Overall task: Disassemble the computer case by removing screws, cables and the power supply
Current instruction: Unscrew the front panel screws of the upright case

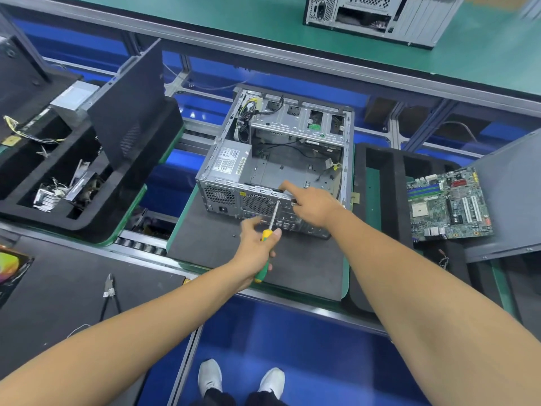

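**No legible text on the bench**

The power supply (231, 162), in the near-left corner of the computer case (281, 159), carries a white printed label, but its lettering is too small to read. No other readable markings appear.

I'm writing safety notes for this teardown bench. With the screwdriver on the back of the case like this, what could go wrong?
1. The right hand rests on the case rim right beside the screwdriver tip; a slip could jab a finger.
2. A small loose screw lies on the mat; it could roll away and get lost.
3. Cables still crowd behind the power supply and may snag when it is pulled out.
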`<state>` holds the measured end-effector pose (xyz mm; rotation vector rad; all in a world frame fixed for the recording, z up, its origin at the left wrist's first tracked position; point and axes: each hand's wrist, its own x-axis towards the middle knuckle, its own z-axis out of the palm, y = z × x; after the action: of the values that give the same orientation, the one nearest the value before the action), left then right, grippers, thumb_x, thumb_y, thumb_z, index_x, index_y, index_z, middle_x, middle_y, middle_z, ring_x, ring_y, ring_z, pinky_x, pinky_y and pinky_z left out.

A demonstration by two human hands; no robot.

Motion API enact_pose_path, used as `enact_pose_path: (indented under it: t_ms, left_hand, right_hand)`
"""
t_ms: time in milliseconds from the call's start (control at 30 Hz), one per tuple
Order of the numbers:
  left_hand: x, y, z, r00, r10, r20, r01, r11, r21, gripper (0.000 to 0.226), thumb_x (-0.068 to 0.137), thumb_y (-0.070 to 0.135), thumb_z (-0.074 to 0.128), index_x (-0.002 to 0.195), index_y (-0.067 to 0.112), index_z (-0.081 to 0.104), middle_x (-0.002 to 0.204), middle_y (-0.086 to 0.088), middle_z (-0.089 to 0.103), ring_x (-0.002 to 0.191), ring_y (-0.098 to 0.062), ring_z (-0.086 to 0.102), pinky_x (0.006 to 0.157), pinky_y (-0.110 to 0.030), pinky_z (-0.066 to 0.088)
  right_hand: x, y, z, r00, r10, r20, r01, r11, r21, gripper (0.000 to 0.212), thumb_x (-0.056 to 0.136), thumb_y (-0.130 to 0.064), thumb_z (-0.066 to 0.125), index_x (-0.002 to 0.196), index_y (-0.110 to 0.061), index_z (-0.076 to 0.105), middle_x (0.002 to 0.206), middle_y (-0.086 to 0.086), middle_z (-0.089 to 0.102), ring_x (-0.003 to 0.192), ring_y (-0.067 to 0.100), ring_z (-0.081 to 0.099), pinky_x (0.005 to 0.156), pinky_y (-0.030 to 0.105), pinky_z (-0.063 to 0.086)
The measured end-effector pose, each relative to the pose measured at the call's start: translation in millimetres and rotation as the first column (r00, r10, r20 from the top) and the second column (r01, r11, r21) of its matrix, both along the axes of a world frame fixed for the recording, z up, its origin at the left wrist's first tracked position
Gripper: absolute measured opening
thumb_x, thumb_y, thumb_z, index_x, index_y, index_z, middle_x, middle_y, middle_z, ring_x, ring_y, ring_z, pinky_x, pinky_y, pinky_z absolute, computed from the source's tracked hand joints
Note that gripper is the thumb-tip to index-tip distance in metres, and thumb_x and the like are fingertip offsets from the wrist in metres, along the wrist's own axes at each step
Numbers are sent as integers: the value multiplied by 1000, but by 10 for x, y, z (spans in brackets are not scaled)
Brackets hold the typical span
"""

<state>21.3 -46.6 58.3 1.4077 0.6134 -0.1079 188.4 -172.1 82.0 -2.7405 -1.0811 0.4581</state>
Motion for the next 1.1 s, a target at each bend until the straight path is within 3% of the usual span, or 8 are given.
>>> enact_pose_path:
  t_ms: [67, 167, 367, 533, 700, 833, 933, 1100]
  left_hand:
    - [5, -56, 1, 990, 137, -45, -140, 987, -73, 38, 95, 30, 73, 112, 20, 40, 110, -7, 52, 54, -5, 58, 41, -25, 47]
    - [6, -57, 12, 972, 223, -72, -233, 955, -184, 39, 92, 27, 77, 108, 9, 48, 108, -12, 57, 58, -8, 67, 45, -26, 51]
    - [-51, 44, 84, 987, 96, -129, -134, 935, -329, 40, 100, 40, 61, 109, 1, 64, 107, -12, 71, 86, -17, 78, 55, -28, 60]
    - [-28, 116, 106, 985, 13, -171, -75, 928, -364, 47, 105, 46, 49, 112, 5, 68, 84, 2, 77, 81, -16, 78, 57, -29, 59]
    - [22, 133, 127, 978, -19, -206, -40, 959, -282, 49, 107, 51, 41, 108, 8, 65, 80, -1, 74, 58, -15, 67, 47, -26, 49]
    - [39, 102, 87, 985, 16, -170, -25, 998, -51, 47, 94, 53, 68, 105, 16, 41, 87, -7, 57, 56, -16, 52, 46, -29, 45]
    - [-21, 69, -7, 998, 4, -65, -2, 999, 39, 43, 89, 24, 81, 101, 16, 40, 95, -7, 55, 54, -13, 56, 48, -28, 48]
    - [-64, 22, -40, 996, 85, -24, -86, 994, -65, 37, 90, 30, 80, 97, 4, 54, 87, -13, 69, 73, -21, 77, 55, -32, 59]
  right_hand:
    - [-3, -4, 1, 1000, 2, -4, -2, 1000, 1, 49, 92, -14, 45, 129, -42, 32, 60, 2, 53, 57, 21, 53, 50, 33, 29]
    - [0, -2, 1, 1000, 2, -3, -2, 1000, 7, 50, 91, -13, 45, 130, -42, 32, 60, 1, 51, 57, 21, 52, 50, 32, 28]
    - [-7, 9, -2, 1000, -6, -9, 7, 1000, 5, 50, 89, -12, 45, 125, -44, 32, 58, 3, 52, 55, 23, 53, 50, 34, 31]
    - [9, 15, -3, 1000, -3, -4, 3, 1000, -8, 51, 89, -11, 45, 126, -44, 31, 61, 5, 54, 57, 24, 54, 50, 34, 33]
    - [13, 9, -26, 1000, -1, -4, 1, 1000, -9, 50, 89, -12, 44, 126, -43, 31, 60, 4, 54, 56, 24, 54, 50, 33, 33]
    - [27, 15, -36, 1000, -4, -18, 4, 1000, -13, 49, 87, -13, 45, 124, -43, 32, 58, 2, 52, 56, 23, 53, 50, 33, 30]
    - [34, 22, -30, 1000, -13, -27, 12, 1000, -12, 50, 86, -12, 46, 123, -44, 33, 56, 1, 52, 54, 22, 53, 49, 32, 30]
    - [57, 29, -37, 999, -16, -44, 16, 1000, -13, 49, 83, -14, 49, 120, -42, 34, 54, -1, 51, 54, 20, 51, 49, 31, 29]
